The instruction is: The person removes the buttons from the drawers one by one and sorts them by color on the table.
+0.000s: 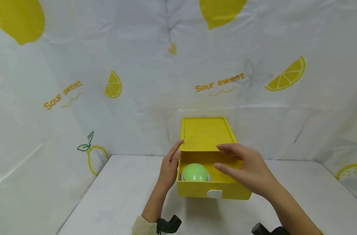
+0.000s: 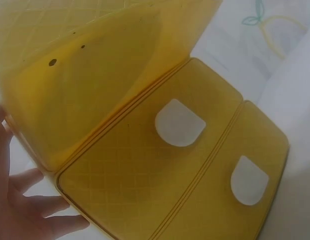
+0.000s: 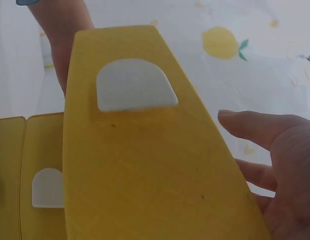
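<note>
A yellow drawer cabinet point(image 1: 206, 133) stands with its top drawer point(image 1: 193, 189) pulled out; the drawer front carries a white half-round handle point(image 1: 215, 194). Inside the drawer, at its left, sits a round thing with a glossy green dome point(image 1: 196, 172) and a white rim; its lower part is hidden by the drawer front. My left hand point(image 1: 169, 169) rests along the cabinet's left side, fingers extended. Over the drawer's right part is my right hand point(image 1: 251, 169), thumb and fingers spread apart, nothing between them.
Below the pulled-out drawer, two closed drawers with white handles point(image 2: 180, 122) show in the left wrist view. A white cloth point(image 1: 122, 189) covers the table. Behind rises a white backdrop point(image 1: 155, 81) printed with lemons and lettering.
</note>
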